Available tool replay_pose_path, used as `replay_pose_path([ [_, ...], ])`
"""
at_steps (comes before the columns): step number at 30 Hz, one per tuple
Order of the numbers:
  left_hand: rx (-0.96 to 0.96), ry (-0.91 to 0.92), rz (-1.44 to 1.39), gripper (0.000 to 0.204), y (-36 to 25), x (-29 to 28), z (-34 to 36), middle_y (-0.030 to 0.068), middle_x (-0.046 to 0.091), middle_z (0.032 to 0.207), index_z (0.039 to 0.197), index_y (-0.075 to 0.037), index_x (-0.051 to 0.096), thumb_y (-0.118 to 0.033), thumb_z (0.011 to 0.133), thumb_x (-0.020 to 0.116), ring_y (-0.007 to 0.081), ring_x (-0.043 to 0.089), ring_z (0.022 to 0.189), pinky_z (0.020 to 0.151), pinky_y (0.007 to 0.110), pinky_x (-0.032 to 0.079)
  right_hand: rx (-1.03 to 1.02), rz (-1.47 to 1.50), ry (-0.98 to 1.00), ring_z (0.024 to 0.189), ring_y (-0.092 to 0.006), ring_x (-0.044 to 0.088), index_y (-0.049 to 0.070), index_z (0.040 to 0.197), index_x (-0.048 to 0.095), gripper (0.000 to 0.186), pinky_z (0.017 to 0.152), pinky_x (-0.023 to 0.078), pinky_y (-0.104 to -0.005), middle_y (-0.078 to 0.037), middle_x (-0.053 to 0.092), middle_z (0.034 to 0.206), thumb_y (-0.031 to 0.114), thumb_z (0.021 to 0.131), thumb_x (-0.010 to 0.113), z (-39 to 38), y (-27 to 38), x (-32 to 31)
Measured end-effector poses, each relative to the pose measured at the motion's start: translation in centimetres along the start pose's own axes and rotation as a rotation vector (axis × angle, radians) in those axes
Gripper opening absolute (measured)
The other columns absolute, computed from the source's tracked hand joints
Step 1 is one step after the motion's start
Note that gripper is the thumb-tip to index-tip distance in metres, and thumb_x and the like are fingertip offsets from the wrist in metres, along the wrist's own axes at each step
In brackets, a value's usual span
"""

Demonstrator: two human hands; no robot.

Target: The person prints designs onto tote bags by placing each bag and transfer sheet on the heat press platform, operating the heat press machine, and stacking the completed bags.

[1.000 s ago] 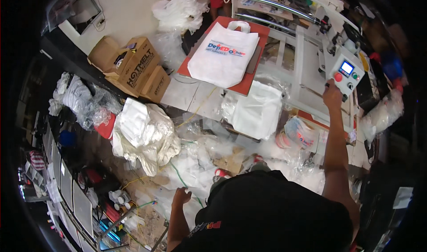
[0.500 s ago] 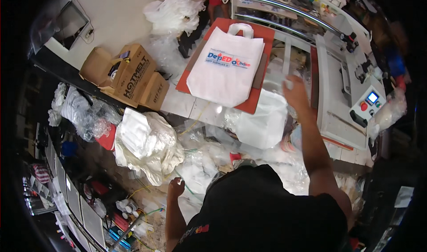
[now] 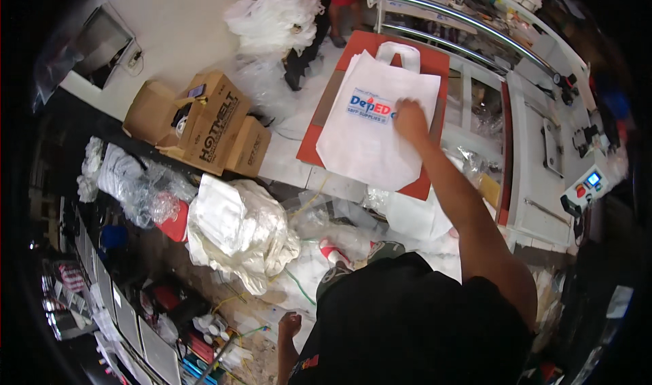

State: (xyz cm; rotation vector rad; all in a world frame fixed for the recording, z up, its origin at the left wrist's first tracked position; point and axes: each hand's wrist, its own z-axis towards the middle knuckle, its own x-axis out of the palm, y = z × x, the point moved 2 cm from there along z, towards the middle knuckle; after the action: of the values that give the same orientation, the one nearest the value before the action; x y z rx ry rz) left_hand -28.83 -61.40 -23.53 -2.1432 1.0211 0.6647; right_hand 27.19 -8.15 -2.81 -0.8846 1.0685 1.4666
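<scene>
A white cloth tote bag [image 3: 370, 137] with a printed blue and red logo lies flat on a red pad [image 3: 435, 62] of a press. My right hand [image 3: 411, 120] rests on the bag, fingers spread over the right end of the logo, arm stretched forward. My left hand [image 3: 290, 325] hangs low at my side with its fingers curled, holding nothing that I can see. My black shirt fills the lower middle of the view.
A white press machine [image 3: 543, 161] with a small control box [image 3: 587, 184] stands to the right. Brown cardboard boxes [image 3: 204, 123] sit on the floor at left. Piles of white bags [image 3: 234, 229] lie below them, more plastic-wrapped bundles [image 3: 275, 14] at the top.
My right hand left the control box at the right and swung left onto the tote bag. The view shifted, so the bag and boxes now sit lower in the picture.
</scene>
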Motion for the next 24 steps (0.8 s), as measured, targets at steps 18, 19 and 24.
replay_pose_path([
  [18,0.494,-0.299,0.157,0.072,-51.1,-23.5,23.4,0.0299,0.055,0.123,0.128,0.005,0.046,-0.048,0.082,0.063,0.0461,0.052,0.118,0.1,0.052,0.043,0.181,-0.095,0.807,0.065,-0.0349,0.065,0.007,0.064,0.063,0.027,0.063,0.051,-0.0486,-0.013,0.059,0.057,0.032,0.07,0.072,-73.3,-12.9,-3.6],
  [19,0.444,-0.371,0.171,0.071,-51.4,-22.8,23.8,0.0296,0.053,0.126,0.128,0.004,0.046,-0.047,0.081,0.063,0.0455,0.05,0.121,0.102,0.052,0.042,0.137,-0.034,0.829,0.065,-0.0354,0.065,0.007,0.065,0.064,0.027,0.064,0.051,-0.0489,-0.013,0.06,0.06,0.032,0.071,0.071,-73.3,-13.1,-4.3],
  [24,0.301,-0.437,0.124,0.071,-55.3,-20.0,21.6,0.0292,0.049,0.133,0.131,0.005,0.043,-0.041,0.08,0.062,0.0444,0.049,0.123,0.104,0.051,0.041,0.448,0.278,1.065,0.069,-0.0375,0.066,0.006,0.067,0.065,0.031,0.067,0.051,-0.05,-0.015,0.065,0.07,0.036,0.077,0.066,-70.0,-19.1,-3.4],
])
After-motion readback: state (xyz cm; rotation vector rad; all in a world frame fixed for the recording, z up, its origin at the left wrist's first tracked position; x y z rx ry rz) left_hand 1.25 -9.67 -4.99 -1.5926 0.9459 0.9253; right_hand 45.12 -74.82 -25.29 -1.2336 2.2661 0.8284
